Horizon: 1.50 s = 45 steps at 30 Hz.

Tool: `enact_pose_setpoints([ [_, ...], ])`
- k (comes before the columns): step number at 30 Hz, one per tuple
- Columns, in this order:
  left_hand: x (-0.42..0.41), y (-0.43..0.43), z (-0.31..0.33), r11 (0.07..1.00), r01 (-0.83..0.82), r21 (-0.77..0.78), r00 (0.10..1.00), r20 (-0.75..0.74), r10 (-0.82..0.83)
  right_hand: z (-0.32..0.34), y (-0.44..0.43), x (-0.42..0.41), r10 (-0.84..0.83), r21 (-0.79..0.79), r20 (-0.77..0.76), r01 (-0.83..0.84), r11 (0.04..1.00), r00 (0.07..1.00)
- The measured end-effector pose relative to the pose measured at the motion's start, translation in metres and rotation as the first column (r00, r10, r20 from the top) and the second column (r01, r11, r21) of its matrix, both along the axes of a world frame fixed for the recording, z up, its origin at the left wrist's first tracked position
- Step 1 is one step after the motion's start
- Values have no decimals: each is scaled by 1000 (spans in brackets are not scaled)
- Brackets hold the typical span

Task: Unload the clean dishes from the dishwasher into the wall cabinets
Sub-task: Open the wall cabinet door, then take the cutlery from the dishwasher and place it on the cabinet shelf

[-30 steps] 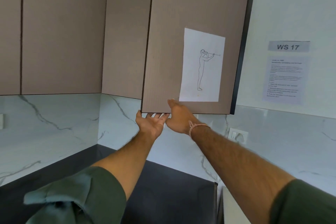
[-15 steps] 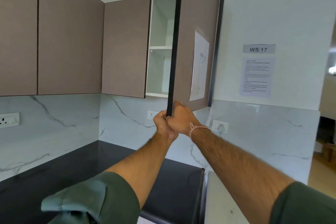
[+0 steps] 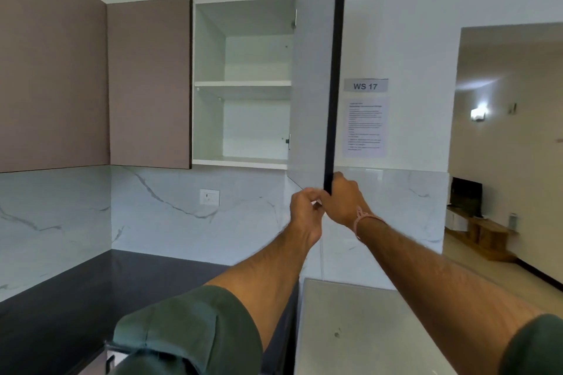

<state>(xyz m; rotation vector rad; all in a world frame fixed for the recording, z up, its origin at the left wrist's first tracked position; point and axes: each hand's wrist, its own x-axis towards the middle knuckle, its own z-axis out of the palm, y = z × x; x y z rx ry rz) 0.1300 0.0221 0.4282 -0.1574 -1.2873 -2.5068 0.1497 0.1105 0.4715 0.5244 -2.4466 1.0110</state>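
A wall cabinet (image 3: 243,88) stands open, showing two white shelves with nothing on them. Its door (image 3: 313,70) is swung out towards me, pale inner face to the left, dark edge facing me. My right hand (image 3: 342,201) grips the door's bottom corner at the dark edge, fingers curled round it. My left hand (image 3: 304,210) is just left of it with curled fingers at the same bottom edge, touching the right hand. No dishes or dishwasher are in view.
Closed taupe cabinet doors (image 3: 149,82) run along the left. A dark countertop (image 3: 91,292) lies below, a pale grey surface (image 3: 365,329) to its right. A wall socket (image 3: 209,197) sits on the marble backsplash. A doorway (image 3: 505,146) opens to another room.
The cabinet door has swung from nearly shut to wide open, exposing the shelves. Both hands stayed on its bottom edge; the left went from flat, open fingers to curled.
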Motion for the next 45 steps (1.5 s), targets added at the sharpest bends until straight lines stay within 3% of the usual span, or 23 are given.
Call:
enact_pose_setpoints([
  [9,-7,-28,-11,978,-53,-200,998,18,58,-19,-24,0,-22,-100,-104,12,995,994],
  [14,-22,-34,-23,965,-64,-255,998,4,67,-38,-21,-6,44,-122,-154,-63,991,987],
  [21,-45,-35,-98,955,3,-296,993,112,32,-113,10,-24,113,-113,27,-110,988,993],
  [25,-47,-20,-174,891,101,-442,969,247,13,-185,43,-33,16,-96,155,-1,995,988],
  [30,-37,13,-309,741,298,-601,895,447,2,-319,102,-49,-80,90,330,54,995,941],
  [36,-25,66,-472,639,529,-558,732,681,-11,-488,164,-49,-117,152,592,33,988,798],
  [42,-9,125,-620,574,675,-464,575,818,-16,-655,209,-37,-123,177,743,-16,984,658],
  [45,4,145,-672,531,710,-462,548,837,-4,-712,224,-20,-130,193,788,-41,980,601],
])
